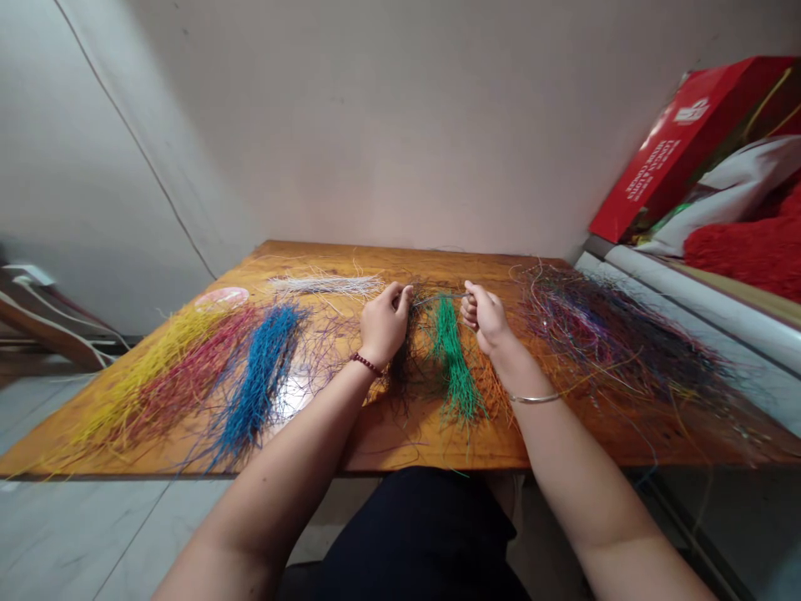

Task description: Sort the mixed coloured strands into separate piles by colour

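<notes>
My left hand [385,321] is closed in a pinch above the dark strands [400,359] near the table's middle. My right hand [485,315] is closed too, just right of the top of the green bundle [456,359]. A thin grey strand [431,298] stretches between the two hands, over the green bundle's upper end. Orange strands [494,384] lie beneath my right wrist. Left of my left arm is a blue bundle [259,371], and white strands [331,285] lie beyond it.
Yellow [150,359] and pink-red strands [193,371] spread over the wooden table [369,442] at left, by a round pinkish disc [222,300]. A tangled multicoloured heap [613,334] covers the right side. A red box [682,142] stands beyond, against the wall.
</notes>
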`<state>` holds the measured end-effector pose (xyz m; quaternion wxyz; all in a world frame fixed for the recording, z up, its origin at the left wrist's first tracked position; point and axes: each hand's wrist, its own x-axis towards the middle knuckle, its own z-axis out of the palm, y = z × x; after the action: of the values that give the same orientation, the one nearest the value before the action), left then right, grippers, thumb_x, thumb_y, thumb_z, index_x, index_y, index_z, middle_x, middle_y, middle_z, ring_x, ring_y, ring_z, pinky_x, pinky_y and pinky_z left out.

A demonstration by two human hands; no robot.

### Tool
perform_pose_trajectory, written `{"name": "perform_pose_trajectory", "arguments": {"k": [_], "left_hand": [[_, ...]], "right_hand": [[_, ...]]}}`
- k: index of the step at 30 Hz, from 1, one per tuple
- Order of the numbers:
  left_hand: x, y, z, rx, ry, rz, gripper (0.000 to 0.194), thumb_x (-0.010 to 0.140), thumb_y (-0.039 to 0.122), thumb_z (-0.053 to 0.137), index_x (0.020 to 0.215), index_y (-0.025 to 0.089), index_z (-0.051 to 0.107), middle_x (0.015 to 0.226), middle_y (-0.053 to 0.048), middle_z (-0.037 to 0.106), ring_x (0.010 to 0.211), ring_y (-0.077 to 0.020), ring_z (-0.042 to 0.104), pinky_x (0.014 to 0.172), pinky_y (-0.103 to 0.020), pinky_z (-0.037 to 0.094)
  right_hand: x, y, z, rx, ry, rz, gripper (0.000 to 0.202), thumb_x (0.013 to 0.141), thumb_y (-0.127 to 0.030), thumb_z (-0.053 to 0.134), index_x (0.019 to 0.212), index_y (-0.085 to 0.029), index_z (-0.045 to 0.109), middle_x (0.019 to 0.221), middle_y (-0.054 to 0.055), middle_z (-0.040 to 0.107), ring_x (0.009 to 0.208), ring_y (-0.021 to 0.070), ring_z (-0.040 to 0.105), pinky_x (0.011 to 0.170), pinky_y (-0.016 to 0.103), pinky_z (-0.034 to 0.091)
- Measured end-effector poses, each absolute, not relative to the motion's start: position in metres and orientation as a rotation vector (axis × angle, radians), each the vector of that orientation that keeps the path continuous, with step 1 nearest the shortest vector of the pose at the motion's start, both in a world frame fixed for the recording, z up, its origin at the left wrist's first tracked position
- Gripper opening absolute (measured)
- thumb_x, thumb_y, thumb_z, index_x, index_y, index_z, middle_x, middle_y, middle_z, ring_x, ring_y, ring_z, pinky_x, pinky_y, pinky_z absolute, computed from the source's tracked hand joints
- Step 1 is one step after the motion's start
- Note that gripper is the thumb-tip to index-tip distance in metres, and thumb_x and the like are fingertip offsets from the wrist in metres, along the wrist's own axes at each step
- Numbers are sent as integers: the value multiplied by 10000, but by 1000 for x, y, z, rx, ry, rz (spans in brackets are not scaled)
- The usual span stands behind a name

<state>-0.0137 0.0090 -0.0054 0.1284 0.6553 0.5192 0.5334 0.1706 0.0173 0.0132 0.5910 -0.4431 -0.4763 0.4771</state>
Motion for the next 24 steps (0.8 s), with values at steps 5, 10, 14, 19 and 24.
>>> {"name": "perform_pose_trajectory", "arguments": {"k": [5,10,14,19,24], "left_hand": [[-16,12,-3,1793,1480,1629,314,952,451,485,833,210,649,723,-32,616,667,-161,521,618,-234,280],[-16,11,-1,1756,1496,1644,309,951,450,487,853,210,655,795,-47,652,728,-177,556,634,-235,299],[-17,10,-1,1738,1513,1649,310,952,452,485,860,211,657,789,-48,649,729,-181,557,632,-235,303],[-22,12,2,1746,1568,1650,307,948,462,490,871,219,661,795,-49,651,725,-182,548,622,-238,283],[-27,14,5,1750,1626,1621,311,953,463,479,881,220,659,789,-49,647,719,-181,544,626,-245,284]], "right_hand": [[173,19,12,-1134,-1151,1069,479,772,-462,641,575,-225,273,483,-85,235,403,54,196,385,222,143],[175,21,12,-1191,-1114,1054,484,785,-506,613,569,-225,283,483,-81,228,411,61,192,393,225,138],[180,26,8,-1212,-1198,961,470,770,-492,631,570,-224,301,506,-70,239,441,72,203,423,244,144],[187,27,3,-1249,-1538,514,509,811,-511,592,514,-201,318,508,-41,243,501,86,221,488,271,150],[187,26,0,-1294,-1642,289,502,840,-503,566,492,-180,400,491,-34,293,499,89,254,505,273,153]]}}
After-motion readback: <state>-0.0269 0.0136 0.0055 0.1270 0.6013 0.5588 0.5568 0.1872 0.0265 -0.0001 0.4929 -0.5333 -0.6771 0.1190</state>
